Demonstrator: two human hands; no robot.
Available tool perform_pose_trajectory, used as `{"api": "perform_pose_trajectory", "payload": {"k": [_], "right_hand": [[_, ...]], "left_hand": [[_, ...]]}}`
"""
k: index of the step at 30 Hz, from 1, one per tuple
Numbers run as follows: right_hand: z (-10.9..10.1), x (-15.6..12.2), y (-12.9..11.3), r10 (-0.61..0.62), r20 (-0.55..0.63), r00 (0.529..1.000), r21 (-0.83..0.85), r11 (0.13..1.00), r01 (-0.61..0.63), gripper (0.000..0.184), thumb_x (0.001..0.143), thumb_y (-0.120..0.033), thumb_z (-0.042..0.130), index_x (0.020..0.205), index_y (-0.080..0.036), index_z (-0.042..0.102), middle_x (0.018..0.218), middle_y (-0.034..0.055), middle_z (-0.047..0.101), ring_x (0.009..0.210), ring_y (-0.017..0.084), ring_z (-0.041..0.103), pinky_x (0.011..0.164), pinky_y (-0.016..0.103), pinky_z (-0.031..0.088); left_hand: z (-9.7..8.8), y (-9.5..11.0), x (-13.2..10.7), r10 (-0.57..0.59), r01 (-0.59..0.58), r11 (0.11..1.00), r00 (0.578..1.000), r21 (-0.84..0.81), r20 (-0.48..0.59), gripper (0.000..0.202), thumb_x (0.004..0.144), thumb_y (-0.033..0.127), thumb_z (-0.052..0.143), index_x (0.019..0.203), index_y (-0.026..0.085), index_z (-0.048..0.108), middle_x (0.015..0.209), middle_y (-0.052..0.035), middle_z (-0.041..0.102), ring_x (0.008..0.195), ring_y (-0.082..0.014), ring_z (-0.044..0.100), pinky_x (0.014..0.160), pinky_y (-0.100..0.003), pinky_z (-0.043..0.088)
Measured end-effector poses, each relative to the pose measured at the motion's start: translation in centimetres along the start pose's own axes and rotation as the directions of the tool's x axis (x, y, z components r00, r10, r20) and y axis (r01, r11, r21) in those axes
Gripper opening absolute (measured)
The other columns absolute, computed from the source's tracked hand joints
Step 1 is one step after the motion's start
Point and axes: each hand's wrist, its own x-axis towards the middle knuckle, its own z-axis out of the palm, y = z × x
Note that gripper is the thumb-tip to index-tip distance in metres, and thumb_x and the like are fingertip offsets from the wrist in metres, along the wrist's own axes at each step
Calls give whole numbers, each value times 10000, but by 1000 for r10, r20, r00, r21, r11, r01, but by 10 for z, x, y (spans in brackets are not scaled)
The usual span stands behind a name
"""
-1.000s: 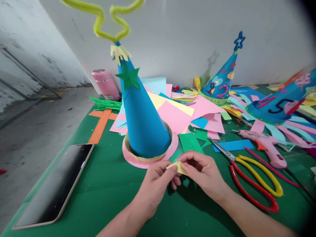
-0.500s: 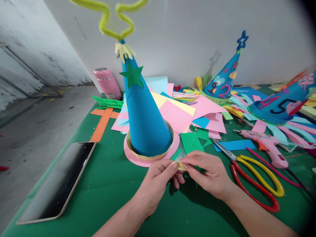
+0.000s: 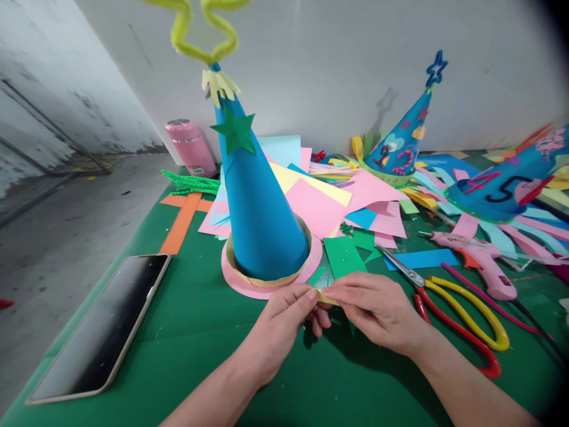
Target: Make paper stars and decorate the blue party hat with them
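Between my fingertips is a small piece of yellow paper (image 3: 328, 299), pinched from both sides. My left hand (image 3: 291, 320) grips its left end between thumb and forefinger, the other fingers curled below. From the right, my right hand (image 3: 377, 308) pinches the other end; the fingers cover much of it. Just behind the hands stands a blue paper cone hat (image 3: 264, 219) with a pink brim (image 3: 249, 287), a green paper star (image 3: 235, 131), a fringed yellow collar near its tip and a bent yellow pipe cleaner (image 3: 184, 38) on top.
Scissors (image 3: 420, 281) and a pink glue gun (image 3: 493, 270) lie to the right, a phone (image 3: 100, 326) to the left. Behind are paper sheets (image 3: 317, 204), green pipe cleaners (image 3: 191, 182), a pink flask (image 3: 191, 145) and two decorated hats (image 3: 400, 145).
My hands stay in almost the same place, with the fingers shifting slightly on the yellow paper. The whole view has moved a little; the hats and tools lie as before.
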Motion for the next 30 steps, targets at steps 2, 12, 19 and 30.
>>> {"api": "perform_pose_trajectory", "payload": {"k": [2,12,19,30], "right_hand": [[0,-1,1,-14,-7,1000,-7,1000,14,360,802,-70,467,1097,-247,572,921,45,669,841,140,612,696,235,497],[1,-1,2,-56,23,998,-70,996,57,361,808,-82,468,1111,-253,566,919,46,665,792,141,613,663,246,483],[6,0,0,47,-47,998,72,996,-43,335,797,-87,466,1062,-246,596,894,45,671,814,146,613,689,255,496],[14,6,-10,321,-120,939,256,924,-283,140,746,-103,549,840,-184,615,701,28,617,619,123,559,540,225,466]], "left_hand": [[0,0,0,-7,7,1000,1000,-20,8,271,825,313,463,706,128,620,630,-42,600,575,-131,522,563,-257,392],[1,-3,1,-8,7,1000,1000,-14,-14,284,805,361,497,689,128,608,597,-29,578,553,-123,504,540,-247,386],[-1,-3,1,5,-5,999,1000,46,-11,291,803,372,497,664,132,586,592,-21,571,546,-121,507,546,-246,386],[2,-2,1,25,-22,998,999,63,-37,268,803,349,495,652,141,573,590,-11,555,555,-124,500,550,-247,378]]}}
